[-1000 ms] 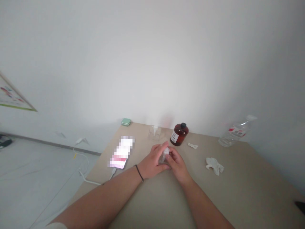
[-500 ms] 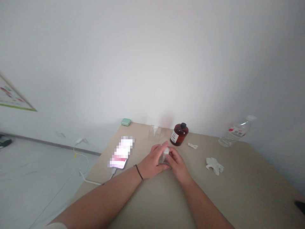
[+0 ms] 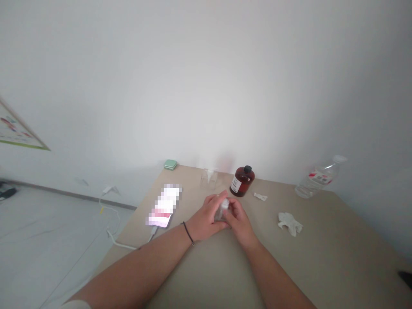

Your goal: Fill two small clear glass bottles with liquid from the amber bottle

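Between my two hands is a small clear bottle (image 3: 222,209) with a whitish top, held over the middle of the table. My left hand (image 3: 207,217) wraps its left side, closed on it. From the right, my right hand (image 3: 238,219) grips it too, the thumb near its top. Fingers cover much of the bottle. Just behind stands a brown bottle (image 3: 242,182) with a black cap and a white label. Left of that is a clear container (image 3: 209,179) with a white piece in it.
A lit phone (image 3: 165,206) with a white cable (image 3: 124,246) lies at left. A green case (image 3: 170,165) sits at the back corner. At right are crumpled tissue (image 3: 289,223), a small white twisted scrap (image 3: 260,197) and a clear water bottle (image 3: 317,180) against the wall (image 3: 206,86).
Both hands stay in place around the small bottle; my right fingers and thumb have shifted very slightly. Nothing else has visibly moved.
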Demonstrator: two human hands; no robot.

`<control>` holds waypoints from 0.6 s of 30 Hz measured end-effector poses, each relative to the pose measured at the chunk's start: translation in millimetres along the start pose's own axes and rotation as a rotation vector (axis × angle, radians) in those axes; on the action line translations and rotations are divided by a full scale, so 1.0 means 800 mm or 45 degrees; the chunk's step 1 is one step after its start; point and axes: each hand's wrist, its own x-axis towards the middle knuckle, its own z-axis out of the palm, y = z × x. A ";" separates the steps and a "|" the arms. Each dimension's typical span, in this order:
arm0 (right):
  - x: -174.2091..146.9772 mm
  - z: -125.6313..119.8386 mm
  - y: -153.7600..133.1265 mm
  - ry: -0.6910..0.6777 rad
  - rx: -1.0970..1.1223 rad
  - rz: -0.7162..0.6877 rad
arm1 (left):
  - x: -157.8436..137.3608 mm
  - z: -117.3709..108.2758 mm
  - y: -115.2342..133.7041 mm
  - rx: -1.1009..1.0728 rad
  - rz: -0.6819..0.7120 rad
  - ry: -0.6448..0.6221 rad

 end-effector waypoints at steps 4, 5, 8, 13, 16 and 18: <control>0.000 0.000 0.002 0.014 -0.006 0.020 | 0.000 0.001 -0.002 -0.001 0.012 0.004; -0.001 0.000 0.002 0.003 -0.011 0.026 | -0.001 0.001 -0.002 -0.004 0.012 0.007; -0.002 0.000 0.000 -0.032 -0.014 0.020 | -0.001 0.001 -0.001 -0.010 0.003 0.014; 0.000 0.001 0.002 0.042 -0.007 -0.014 | 0.000 -0.001 0.002 -0.004 -0.002 0.001; 0.000 0.001 0.002 0.036 -0.022 0.003 | 0.000 -0.001 0.002 0.006 0.007 0.000; 0.000 0.001 -0.001 -0.002 -0.014 0.016 | 0.000 0.000 0.002 0.003 0.008 0.003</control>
